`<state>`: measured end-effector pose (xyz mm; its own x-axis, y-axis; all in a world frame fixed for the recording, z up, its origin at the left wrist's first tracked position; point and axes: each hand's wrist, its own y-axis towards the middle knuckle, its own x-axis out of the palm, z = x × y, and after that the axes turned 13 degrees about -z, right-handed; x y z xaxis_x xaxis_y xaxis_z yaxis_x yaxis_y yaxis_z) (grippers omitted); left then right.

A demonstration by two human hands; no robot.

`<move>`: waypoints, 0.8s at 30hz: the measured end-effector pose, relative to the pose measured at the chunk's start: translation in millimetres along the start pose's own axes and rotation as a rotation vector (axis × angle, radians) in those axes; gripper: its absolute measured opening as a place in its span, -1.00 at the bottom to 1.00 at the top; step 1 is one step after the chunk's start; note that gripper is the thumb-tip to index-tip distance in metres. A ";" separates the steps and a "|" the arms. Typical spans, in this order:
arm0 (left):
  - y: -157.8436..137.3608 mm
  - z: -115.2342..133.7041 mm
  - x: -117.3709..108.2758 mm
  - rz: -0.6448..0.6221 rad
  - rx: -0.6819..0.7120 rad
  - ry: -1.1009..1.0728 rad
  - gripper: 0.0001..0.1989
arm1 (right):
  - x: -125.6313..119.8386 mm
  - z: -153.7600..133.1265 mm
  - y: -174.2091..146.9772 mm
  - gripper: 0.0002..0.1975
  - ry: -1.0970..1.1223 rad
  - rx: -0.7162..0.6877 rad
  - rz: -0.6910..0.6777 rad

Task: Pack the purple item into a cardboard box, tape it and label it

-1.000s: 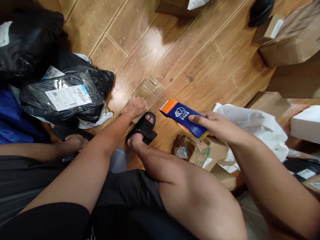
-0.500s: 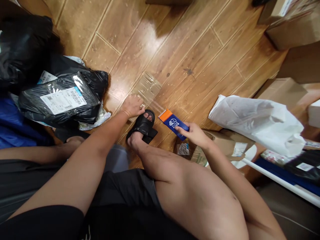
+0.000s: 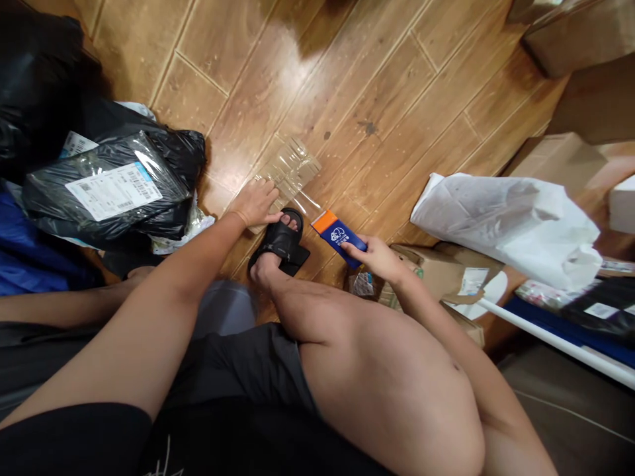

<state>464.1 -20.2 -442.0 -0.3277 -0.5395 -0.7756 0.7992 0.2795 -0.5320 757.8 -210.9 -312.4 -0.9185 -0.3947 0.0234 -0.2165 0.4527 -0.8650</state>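
Observation:
A small brown cardboard piece (image 3: 300,165), glossy with clear tape, lies on the wooden floor; I cannot tell if it is a box or a flat sheet. My left hand (image 3: 255,201) grips its near end from above, fingers bent over it and thumb out by the sandal (image 3: 280,241). My right hand (image 3: 374,256) is closed round a flat blue tape dispenser (image 3: 342,241) with an orange end and a white elephant print. A clear strip of tape (image 3: 308,206) stretches from the orange end to the cardboard. My right palm is partly hidden.
Black plastic parcels (image 3: 99,188) with labels are piled at the left, above a blue bag (image 3: 17,244). On the right are a white plastic bag (image 3: 506,218), cardboard boxes (image 3: 590,39) and a white rail (image 3: 560,340). My bare leg (image 3: 377,357) stands between my arms.
The whole view has shifted slightly. My left thumb stretches out further toward the sandal. More of the cardboard shows beyond my left hand. My right hand still holds the dispenser.

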 end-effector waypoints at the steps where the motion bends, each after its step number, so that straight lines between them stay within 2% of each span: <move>1: 0.8 -0.6 1.3 0.004 0.011 0.000 -0.45 | 2.5 4.2 0.2 -0.28 0.008 0.003 0.004; 8: 2.1 -4.0 10.6 0.037 0.019 0.022 -0.39 | 20.2 38.1 26.9 -0.28 0.027 -0.002 0.024; 13: 3.2 -5.1 12.5 0.048 0.029 0.015 -0.41 | 18.4 52.2 56.7 -0.29 -0.012 0.024 0.021; 18: 2.5 -5.4 11.4 0.019 0.020 -0.028 -0.40 | 10.9 48.7 69.7 -0.31 -0.050 0.045 0.009; 24: 2.1 -6.3 11.3 -0.008 -0.009 -0.217 -0.38 | 5.0 37.5 83.5 -0.32 -0.063 0.068 -0.016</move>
<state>458.9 -20.7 -454.0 -0.2170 -0.6999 -0.6805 0.7925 0.2808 -0.5415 747.6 -205.0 -403.3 -0.8921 -0.4519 0.0080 -0.2064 0.3916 -0.8967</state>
